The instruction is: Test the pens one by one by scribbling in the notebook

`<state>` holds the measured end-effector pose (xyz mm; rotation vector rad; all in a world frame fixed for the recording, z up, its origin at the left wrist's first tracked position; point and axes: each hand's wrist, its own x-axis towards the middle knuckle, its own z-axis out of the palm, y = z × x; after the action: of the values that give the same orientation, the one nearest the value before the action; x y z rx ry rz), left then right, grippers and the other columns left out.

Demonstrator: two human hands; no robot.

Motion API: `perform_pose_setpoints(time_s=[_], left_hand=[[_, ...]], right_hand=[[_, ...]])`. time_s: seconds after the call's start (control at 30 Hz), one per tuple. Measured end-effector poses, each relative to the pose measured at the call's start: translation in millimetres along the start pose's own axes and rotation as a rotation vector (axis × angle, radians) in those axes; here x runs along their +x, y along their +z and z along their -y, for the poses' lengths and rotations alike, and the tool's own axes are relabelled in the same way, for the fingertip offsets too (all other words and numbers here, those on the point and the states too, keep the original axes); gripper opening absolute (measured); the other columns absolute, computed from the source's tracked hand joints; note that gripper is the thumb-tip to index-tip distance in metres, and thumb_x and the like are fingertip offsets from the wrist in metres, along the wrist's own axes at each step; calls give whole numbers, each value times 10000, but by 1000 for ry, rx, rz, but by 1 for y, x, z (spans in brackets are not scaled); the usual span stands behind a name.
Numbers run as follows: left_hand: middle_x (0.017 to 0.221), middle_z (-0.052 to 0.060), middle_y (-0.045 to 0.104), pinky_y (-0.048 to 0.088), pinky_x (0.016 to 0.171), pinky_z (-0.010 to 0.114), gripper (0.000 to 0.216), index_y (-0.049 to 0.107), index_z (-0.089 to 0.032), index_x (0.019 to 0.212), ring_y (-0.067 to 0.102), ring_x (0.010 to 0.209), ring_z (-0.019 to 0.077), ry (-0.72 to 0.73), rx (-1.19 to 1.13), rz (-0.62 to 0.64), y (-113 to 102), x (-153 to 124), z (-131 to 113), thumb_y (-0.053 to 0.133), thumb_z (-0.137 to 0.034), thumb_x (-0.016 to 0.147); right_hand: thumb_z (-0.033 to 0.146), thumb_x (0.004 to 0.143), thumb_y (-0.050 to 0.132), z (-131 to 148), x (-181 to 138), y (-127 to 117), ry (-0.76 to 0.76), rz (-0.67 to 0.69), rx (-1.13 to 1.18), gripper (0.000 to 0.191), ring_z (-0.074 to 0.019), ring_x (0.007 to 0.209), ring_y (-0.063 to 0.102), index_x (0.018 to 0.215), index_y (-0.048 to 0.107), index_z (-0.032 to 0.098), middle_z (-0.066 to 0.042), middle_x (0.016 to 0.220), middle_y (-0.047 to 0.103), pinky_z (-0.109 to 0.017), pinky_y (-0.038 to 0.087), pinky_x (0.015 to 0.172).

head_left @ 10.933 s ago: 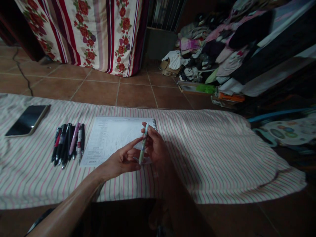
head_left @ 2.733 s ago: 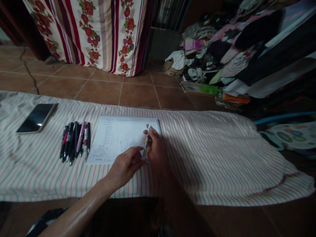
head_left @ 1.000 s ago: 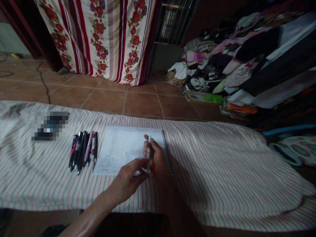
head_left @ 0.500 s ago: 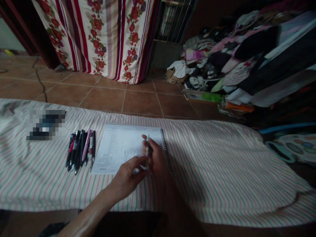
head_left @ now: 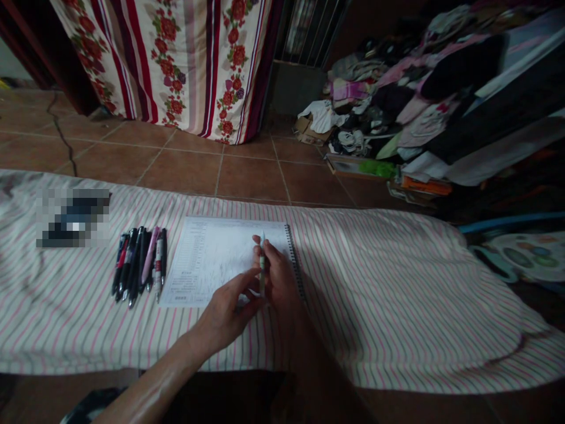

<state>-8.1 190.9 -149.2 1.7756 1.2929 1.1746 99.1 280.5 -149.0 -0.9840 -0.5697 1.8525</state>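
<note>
A slim, pale pen (head_left: 262, 260) stands out between my two hands, its tip pointing away from me. My right hand (head_left: 281, 275) has its fingers closed around the pen from the right. From the left, my left hand (head_left: 229, 307) pinches the pen's near end between thumb and fingers. Beneath both hands lies a spiral-bound notebook (head_left: 225, 247), its wire binding along the right edge and printed text down the left side of the page. To its left, several pens (head_left: 139, 262), mostly black with a pink one among them, lie side by side.
A striped cloth (head_left: 375, 294) covers the low surface. Farther left lies a blurred-out dark object (head_left: 75, 218). Beyond are a tiled floor (head_left: 251, 174), a flowered curtain (head_left: 189, 70) and a heap of clothes (head_left: 397, 100). A paint palette (head_left: 525, 256) sits at the right edge.
The camera view has shifted slightly, so the pens and notebook appear a little higher and farther left. Both hands keep their hold on the pen with hardly any visible movement.
</note>
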Motion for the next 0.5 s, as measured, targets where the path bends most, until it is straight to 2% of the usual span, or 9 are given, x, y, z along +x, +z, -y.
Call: perform_pose_setpoints(time_s=[0.27, 0.5], left_hand=[[963, 49, 648, 541, 736, 306, 386, 433, -192, 1217, 642, 799, 134, 23, 19, 0, 2, 1, 1, 536, -213, 846], [948, 48, 646, 533, 744, 318, 285, 498, -186, 1123, 634, 818, 141, -3, 24, 27, 6, 5, 1, 530, -223, 842]], right_hand=[[378, 694, 688, 0, -3, 0, 18, -3, 20, 316, -22, 363, 358, 933, 631, 180, 74, 583, 537, -157, 262, 325], [361, 664, 688, 1, -4, 2, 12, -44, 75, 312, -14, 370, 341, 903, 636, 166, 89, 558, 489, -153, 255, 338]])
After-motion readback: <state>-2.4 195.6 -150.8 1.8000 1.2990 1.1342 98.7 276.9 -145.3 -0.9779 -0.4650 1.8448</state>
